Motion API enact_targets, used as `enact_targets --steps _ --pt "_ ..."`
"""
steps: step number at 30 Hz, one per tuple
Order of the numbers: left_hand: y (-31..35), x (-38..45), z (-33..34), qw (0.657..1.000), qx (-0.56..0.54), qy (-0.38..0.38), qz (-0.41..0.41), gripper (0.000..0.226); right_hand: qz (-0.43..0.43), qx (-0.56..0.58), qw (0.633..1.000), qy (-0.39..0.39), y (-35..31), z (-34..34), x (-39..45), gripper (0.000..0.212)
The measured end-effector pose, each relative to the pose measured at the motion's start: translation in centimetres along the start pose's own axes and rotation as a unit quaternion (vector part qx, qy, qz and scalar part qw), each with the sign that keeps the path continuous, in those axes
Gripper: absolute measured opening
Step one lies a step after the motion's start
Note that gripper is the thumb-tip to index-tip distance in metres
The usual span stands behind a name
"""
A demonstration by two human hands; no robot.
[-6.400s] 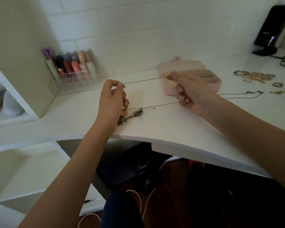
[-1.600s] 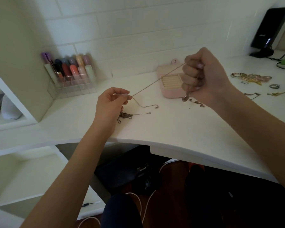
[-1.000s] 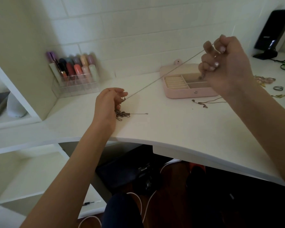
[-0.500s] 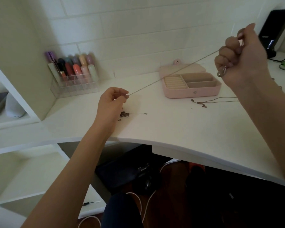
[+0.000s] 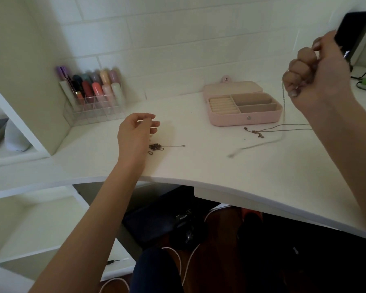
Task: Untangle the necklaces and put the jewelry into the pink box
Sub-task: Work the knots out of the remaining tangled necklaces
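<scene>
A freed chain (image 5: 284,106) is gripped in the raised right hand (image 5: 317,75), hanging right of the pink box (image 5: 244,118). The left hand (image 5: 135,132) is relaxed, left of the box. The chain is best lowered slowly, coiled into a compartment.

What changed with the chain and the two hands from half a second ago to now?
The left hand let go of the chain, which now hangs from the raised right hand, its free end swinging above the desk. The right hand kept its grip and moved further right. The tangled clump and pink box stayed put.
</scene>
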State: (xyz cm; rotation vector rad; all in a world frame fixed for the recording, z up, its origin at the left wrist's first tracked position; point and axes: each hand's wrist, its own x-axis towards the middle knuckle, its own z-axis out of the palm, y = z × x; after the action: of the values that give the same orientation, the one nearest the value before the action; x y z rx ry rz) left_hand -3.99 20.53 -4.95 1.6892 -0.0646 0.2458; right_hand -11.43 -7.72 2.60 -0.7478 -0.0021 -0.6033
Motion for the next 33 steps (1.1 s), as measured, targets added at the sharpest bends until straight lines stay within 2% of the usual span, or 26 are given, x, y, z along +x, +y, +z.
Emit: enact_targets --steps 4,8,11,14,16,19,22,25,29,31,33 --pt "0.1 -0.3 0.2 0.999 0.043 -0.006 0.028 0.013 0.014 -0.022 0.999 -0.018 0.5 0.5 -0.4 0.042" --pt "0.4 -0.6 0.4 0.991 0.108 -0.046 0.062 0.027 0.038 -0.072 0.995 -0.055 0.8 1.1 -0.8 0.040" --pt "0.7 -1.0 0.5 0.984 0.156 -0.050 0.074 0.035 0.058 -0.120 0.987 -0.085 1.0 1.7 -1.3 0.039" --pt "1.7 -2.3 1.0 0.970 0.170 -0.037 0.169 0.035 0.074 -0.175 0.974 -0.121 1.4 2.8 -2.0 0.038" --pt "3.0 -3.5 2.3 0.963 0.124 -0.107 0.216 0.030 0.091 -0.197 0.966 -0.137 1.8 3.6 -2.6 0.036" --pt "5.1 -5.0 5.8 0.953 0.002 -0.274 0.129 0.024 0.113 -0.244 0.950 -0.160 2.8 4.2 -3.3 0.034" --pt "5.4 -5.5 8.4 0.925 -0.089 -0.367 0.034 0.029 0.115 -0.291 0.932 -0.184 3.6 3.8 -3.5 0.030" --pt "4.7 -5.4 8.8 0.909 -0.124 -0.397 -0.011 0.019 0.084 -0.395 0.893 -0.199 3.3 3.1 -3.6 0.029" --pt "4.4 -5.5 8.5 0.903 -0.133 -0.404 -0.056 0.019 0.013 -0.572 0.793 -0.210 3.3 3.1 -3.9 0.031" --pt "4.3 -5.4 8.2 0.906 -0.112 -0.405 -0.056 0.023 -0.024 -0.587 0.784 -0.201 3.8 3.2 -3.7 0.033" --pt "4.1 -5.4 7.8 0.905 -0.083 -0.415 -0.048 0.020 -0.065 -0.579 0.795 -0.170 4.0 3.4 -3.5 0.033"
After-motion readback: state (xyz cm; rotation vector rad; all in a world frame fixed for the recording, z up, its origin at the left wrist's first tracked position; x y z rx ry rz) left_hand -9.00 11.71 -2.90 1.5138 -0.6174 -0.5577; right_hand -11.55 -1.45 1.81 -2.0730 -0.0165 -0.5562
